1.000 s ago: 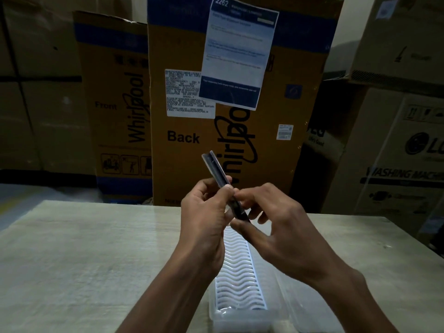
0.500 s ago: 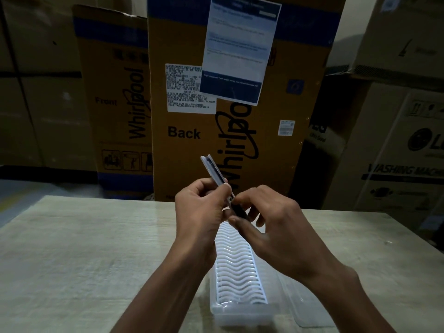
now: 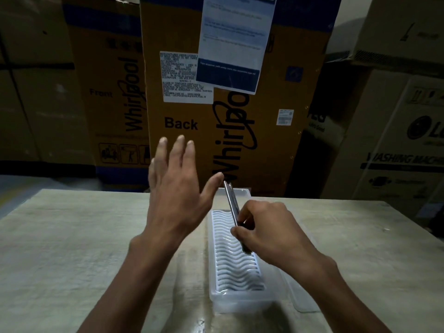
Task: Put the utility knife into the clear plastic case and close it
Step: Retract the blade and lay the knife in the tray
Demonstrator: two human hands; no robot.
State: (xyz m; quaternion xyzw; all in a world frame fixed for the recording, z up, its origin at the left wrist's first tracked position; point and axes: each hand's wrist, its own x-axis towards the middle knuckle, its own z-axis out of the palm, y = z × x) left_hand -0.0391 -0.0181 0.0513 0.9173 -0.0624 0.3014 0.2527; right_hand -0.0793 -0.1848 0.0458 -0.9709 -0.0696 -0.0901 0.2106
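Observation:
The utility knife (image 3: 231,200) is a slim grey bar, held tilted just above the case with its far end up. My right hand (image 3: 269,231) grips its lower end. The clear plastic case (image 3: 240,299) lies open lengthwise on the table, showing a white wavy ribbed insert. Its clear lid (image 3: 299,292) lies flat to the right of the tray. My left hand (image 3: 176,188) hovers left of the knife with fingers spread and nothing in it; its thumb tip is close to the knife's upper end.
The pale wooden table (image 3: 72,248) carries the case. Behind its far edge stand big cardboard appliance boxes (image 3: 182,123), with more boxes (image 3: 396,145) at the right. A printed sheet (image 3: 235,39) hangs on the middle box.
My left hand has let go of the knife and opened, lifting to the left. My right hand has brought the knife down toward the case.

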